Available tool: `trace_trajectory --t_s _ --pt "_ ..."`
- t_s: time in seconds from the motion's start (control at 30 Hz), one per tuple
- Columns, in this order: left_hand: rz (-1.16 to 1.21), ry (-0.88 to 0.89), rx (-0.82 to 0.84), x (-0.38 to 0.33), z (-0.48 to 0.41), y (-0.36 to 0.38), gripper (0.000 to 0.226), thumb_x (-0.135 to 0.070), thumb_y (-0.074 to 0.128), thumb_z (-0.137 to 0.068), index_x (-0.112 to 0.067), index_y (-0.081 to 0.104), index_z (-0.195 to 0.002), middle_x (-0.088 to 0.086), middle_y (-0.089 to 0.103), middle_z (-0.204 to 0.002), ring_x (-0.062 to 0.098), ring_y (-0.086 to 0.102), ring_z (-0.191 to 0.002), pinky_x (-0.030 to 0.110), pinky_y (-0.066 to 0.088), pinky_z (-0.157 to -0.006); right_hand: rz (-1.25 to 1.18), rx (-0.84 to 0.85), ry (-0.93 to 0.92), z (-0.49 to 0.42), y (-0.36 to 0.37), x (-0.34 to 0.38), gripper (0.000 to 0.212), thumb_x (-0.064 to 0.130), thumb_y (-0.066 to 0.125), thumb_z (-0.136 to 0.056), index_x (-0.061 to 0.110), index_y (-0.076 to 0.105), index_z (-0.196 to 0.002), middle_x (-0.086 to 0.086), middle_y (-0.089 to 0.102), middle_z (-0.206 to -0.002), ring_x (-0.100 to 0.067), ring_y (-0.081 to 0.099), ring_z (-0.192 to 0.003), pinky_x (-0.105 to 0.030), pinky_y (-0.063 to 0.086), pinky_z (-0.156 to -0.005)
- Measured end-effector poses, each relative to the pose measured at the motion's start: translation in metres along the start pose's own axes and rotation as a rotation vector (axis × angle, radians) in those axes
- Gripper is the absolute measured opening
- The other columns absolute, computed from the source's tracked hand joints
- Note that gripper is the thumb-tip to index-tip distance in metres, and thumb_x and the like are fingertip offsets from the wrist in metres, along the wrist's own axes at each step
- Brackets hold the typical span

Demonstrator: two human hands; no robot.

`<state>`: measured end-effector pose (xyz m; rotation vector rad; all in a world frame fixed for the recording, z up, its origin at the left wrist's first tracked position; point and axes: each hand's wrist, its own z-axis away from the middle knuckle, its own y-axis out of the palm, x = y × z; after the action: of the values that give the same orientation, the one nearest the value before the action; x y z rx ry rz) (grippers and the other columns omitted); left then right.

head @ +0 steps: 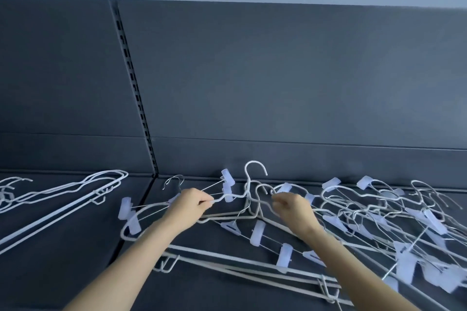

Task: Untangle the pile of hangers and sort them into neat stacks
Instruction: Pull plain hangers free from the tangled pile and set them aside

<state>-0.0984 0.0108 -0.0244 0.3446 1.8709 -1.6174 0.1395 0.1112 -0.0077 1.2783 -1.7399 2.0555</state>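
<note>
A tangled pile of white wire hangers (366,219), many with pale plastic clips, covers the right half of the dark shelf. My left hand (192,206) pinches the shoulder wire of a white hanger (249,185) whose hook stands up against the back panel. My right hand (290,207) curls its fingers round the hook wire of a second white hanger (261,192) just to the right of it. A neat stack of white hangers (63,197) lies at the far left.
The dark shelf surface (75,272) meets an upright dark back panel (278,83) with a slotted rail (134,88). More long hangers (227,267) lie across the shelf front under my forearms. Clip hangers (129,212) sit left of my left hand.
</note>
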Motion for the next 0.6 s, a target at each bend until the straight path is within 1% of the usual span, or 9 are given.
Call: trace_trajectory --t_s 0.07,0.13,0.2,0.27,0.33,0.4,0.47,0.57,0.6 --pt "-0.072 -0.025 -0.023 0.002 0.001 -0.004 0.029 -0.018 0.051 -0.085 -0.011 0.038 -0.06 0.001 0.03 -0.056 0.015 0.023 -0.057 0.028 0.022 -0.057 0.181 -0.002 -0.012 0.005 -0.015 -0.013 0.011 0.023 0.052 -0.086 0.021 0.063 -0.086 -0.006 0.056 -0.096 -0.025 0.05 -0.094 -0.033 0.04 -0.079" --pt "-0.068 -0.033 -0.035 0.002 0.003 -0.009 0.031 -0.017 0.051 -0.088 -0.015 0.039 -0.061 -0.002 0.035 -0.049 0.017 0.025 -0.053 0.028 0.024 -0.057 0.405 0.123 0.041 0.013 -0.031 -0.032 0.039 0.043 0.055 -0.084 0.031 0.053 -0.121 -0.003 0.042 -0.133 -0.025 0.034 -0.126 -0.039 0.032 -0.101" --pt "-0.013 -0.018 -0.031 0.001 0.005 -0.013 0.03 -0.014 0.05 -0.09 -0.019 0.044 -0.061 -0.008 0.045 -0.042 0.014 0.03 -0.047 0.029 0.028 -0.057 0.468 0.232 0.103 0.021 -0.044 -0.052 0.059 0.056 0.056 -0.078 0.04 0.038 -0.132 -0.001 0.023 -0.149 -0.025 0.017 -0.138 -0.043 0.021 -0.111" --pt "-0.017 -0.007 -0.05 0.002 0.006 -0.014 0.041 -0.013 0.05 -0.09 -0.021 0.041 -0.051 -0.008 0.044 -0.043 0.013 0.03 -0.047 0.029 0.026 -0.057 0.43 0.28 0.102 0.025 -0.053 -0.066 0.064 0.059 0.057 -0.076 0.044 0.033 -0.134 -0.003 0.019 -0.152 -0.025 0.016 -0.14 -0.043 0.019 -0.113" --pt "-0.051 -0.014 -0.078 0.006 0.006 -0.014 0.042 -0.012 0.05 -0.089 -0.018 0.034 -0.051 -0.004 0.034 -0.049 0.015 0.028 -0.052 0.029 0.024 -0.057 0.415 0.342 0.076 0.025 -0.06 -0.074 0.068 0.055 0.061 -0.074 0.044 0.031 -0.135 -0.002 0.021 -0.151 -0.024 0.021 -0.138 -0.043 0.021 -0.113" --pt "-0.059 -0.018 -0.088 0.015 0.004 -0.011 0.034 -0.013 0.052 -0.088 -0.01 0.039 -0.057 -0.004 0.039 -0.058 0.014 0.035 -0.058 0.028 0.028 -0.059 0.422 0.382 0.054 0.024 -0.064 -0.077 0.073 0.048 0.067 -0.072 0.043 0.031 -0.135 0.0 0.025 -0.149 -0.022 0.026 -0.135 -0.043 0.025 -0.112" --pt "-0.058 -0.04 -0.093 0.021 0.003 -0.009 0.024 -0.015 0.054 -0.088 -0.001 0.054 -0.068 -0.003 0.048 -0.069 0.014 0.043 -0.067 0.029 0.035 -0.066 0.449 0.377 0.028 0.025 -0.064 -0.076 0.076 0.043 0.069 -0.071 0.04 0.03 -0.136 0.0 0.03 -0.145 -0.02 0.03 -0.131 -0.04 0.027 -0.111" --pt "-0.045 -0.058 -0.102 0.024 0.005 -0.005 0.021 -0.014 0.054 -0.088 0.001 0.06 -0.075 -0.004 0.052 -0.075 0.017 0.048 -0.072 0.031 0.04 -0.072 0.482 0.339 -0.017 0.025 -0.064 -0.075 0.076 0.043 0.069 -0.071 0.039 0.031 -0.136 0.002 0.039 -0.133 -0.017 0.035 -0.123 -0.037 0.027 -0.108" --pt "-0.017 -0.072 -0.113 0.024 0.007 -0.008 0.019 -0.012 0.055 -0.088 -0.005 0.07 -0.078 -0.003 0.056 -0.077 0.019 0.051 -0.074 0.032 0.042 -0.075 0.474 0.325 -0.032 0.024 -0.067 -0.075 0.074 0.044 0.069 -0.07 0.039 0.034 -0.135 0.002 0.041 -0.13 -0.016 0.037 -0.121 -0.035 0.027 -0.106"
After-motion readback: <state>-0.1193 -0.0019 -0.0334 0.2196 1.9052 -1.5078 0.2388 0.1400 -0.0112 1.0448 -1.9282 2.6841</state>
